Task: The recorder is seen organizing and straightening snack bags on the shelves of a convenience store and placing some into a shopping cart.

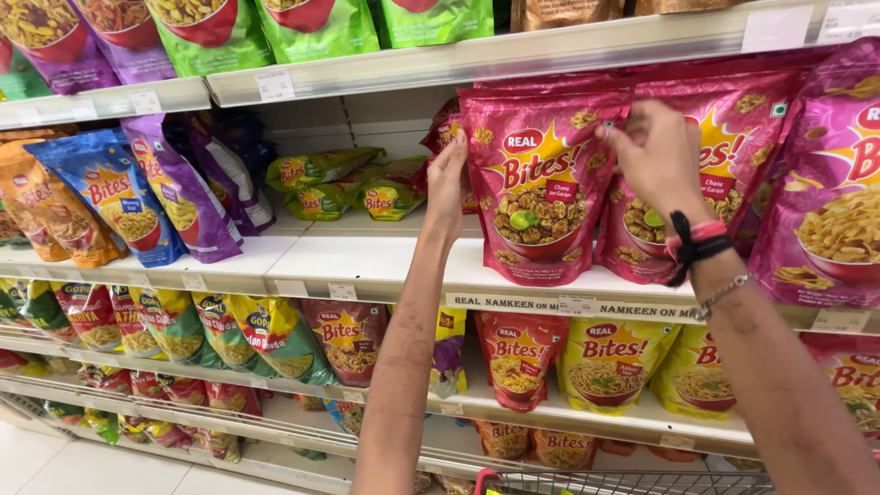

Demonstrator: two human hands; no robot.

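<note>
the glossy pink standing snack pouch with a bowl of roasted pulses and a lime wedge pictured on it (539,188) stands upright at the front edge of the white metal middle shelf (367,261), and both hands are on it. the left hand (446,183) lies flat against the pouch's left edge, fingers straight and pointing up. the right hand (653,151) reaches over to the pouch's upper right corner, fingertips pinching the top seam there. so the pouch seems placed and upright already, with what looks like only squaring and facing left to finish.

just right of the pouch, partly behind the right hand, stands a matching pink pouch (733,137). further right of the pouch is a larger magenta bag showing yellow fried strips (830,183). left of the pouch, a gap in the row holds small green and pink packets lying flat (344,188). well below the pouch, a wire trolley rim (623,481) shows.
</note>
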